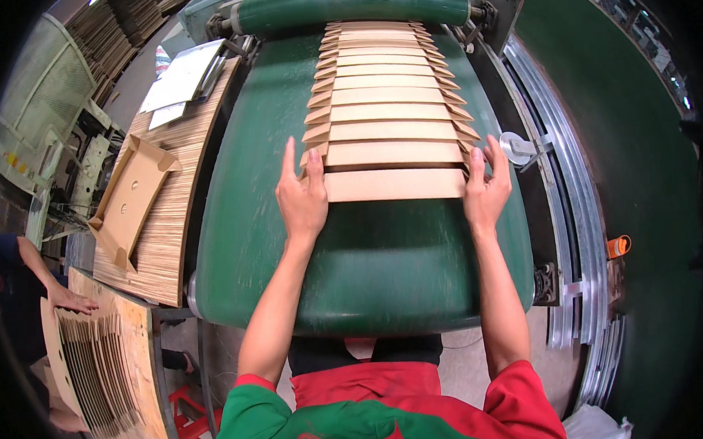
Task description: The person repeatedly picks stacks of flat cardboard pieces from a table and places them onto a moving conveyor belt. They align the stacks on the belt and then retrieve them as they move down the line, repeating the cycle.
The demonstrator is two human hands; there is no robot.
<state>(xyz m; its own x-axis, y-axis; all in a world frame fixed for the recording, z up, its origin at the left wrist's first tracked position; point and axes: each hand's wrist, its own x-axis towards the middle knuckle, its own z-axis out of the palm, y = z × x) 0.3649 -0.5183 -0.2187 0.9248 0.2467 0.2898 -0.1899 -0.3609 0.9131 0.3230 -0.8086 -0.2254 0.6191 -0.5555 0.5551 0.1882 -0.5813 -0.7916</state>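
Observation:
Overlapping folded cardboard pieces (389,98) run in a row up the middle of a green conveyor belt (244,185), their angled side flaps sticking out at both edges. My left hand (302,198) is at the left end of the nearest piece (395,185), thumb and fingers pointing up and apart. At its right end, my right hand (488,187) mirrors this, fingers also stretched upward. Both palms face inward along the sides of the row. Neither hand is wrapped around a piece; whether they touch the flaps is hard to make out.
A wooden side table (163,220) on the left bears an open cardboard tray (134,190) and white papers (180,74). Below it, a co-worker's hand (71,298) rests by a stack of cardboard (99,372). A green roller (350,6) spans the far end; metal rails (560,155) run along the right.

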